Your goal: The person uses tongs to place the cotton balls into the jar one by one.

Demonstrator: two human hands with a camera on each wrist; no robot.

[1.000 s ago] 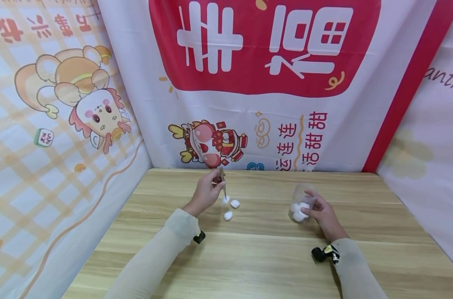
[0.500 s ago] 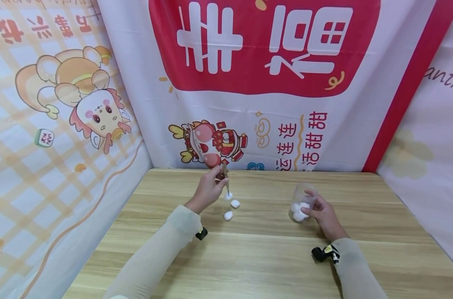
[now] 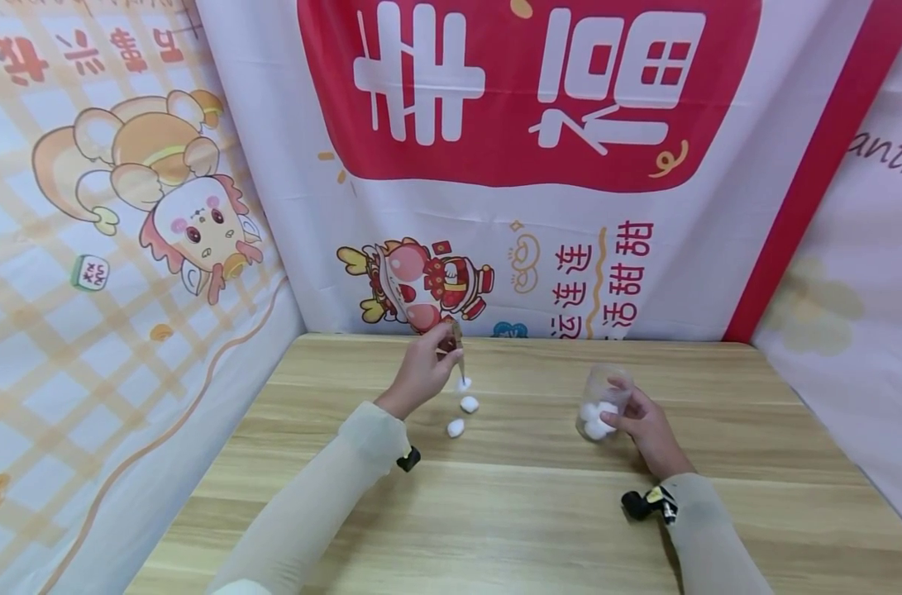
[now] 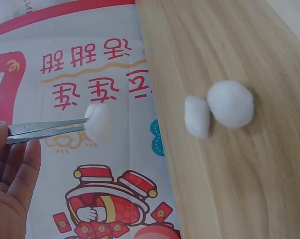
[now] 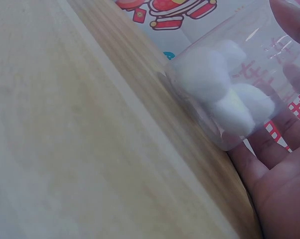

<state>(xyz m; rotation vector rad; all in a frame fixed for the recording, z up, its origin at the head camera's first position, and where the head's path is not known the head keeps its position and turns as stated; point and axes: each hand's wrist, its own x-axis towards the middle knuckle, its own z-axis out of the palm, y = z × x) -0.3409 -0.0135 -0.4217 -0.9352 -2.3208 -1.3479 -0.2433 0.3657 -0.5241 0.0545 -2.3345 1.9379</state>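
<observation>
Your left hand (image 3: 421, 368) had moved rightward, pinching tweezers (image 4: 35, 128) clamped on one cotton ball (image 4: 98, 122) over the wooden table (image 3: 510, 529), before printed cloth walls (image 3: 689, 264). Two loose balls (image 4: 232, 103) lay near it. Your right hand (image 3: 650, 434) gripped and partly covered one clear cup (image 3: 599, 384) holding at least three packed balls (image 5: 200, 74).

Beyond the gripping right hand (image 3: 647, 434), we read 幸福, 连连, 甜甜 on the red-and-white cloth backdrop (image 3: 506, 124); rightward, "antic" (cut off) on the pale cloth wall (image 3: 863, 281).

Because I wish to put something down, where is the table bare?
Bare: the table between both sleeves, and between the two loose cotton balls and the cup. Crowded: around the left hand with its tweezers, and around the right hand.
</observation>
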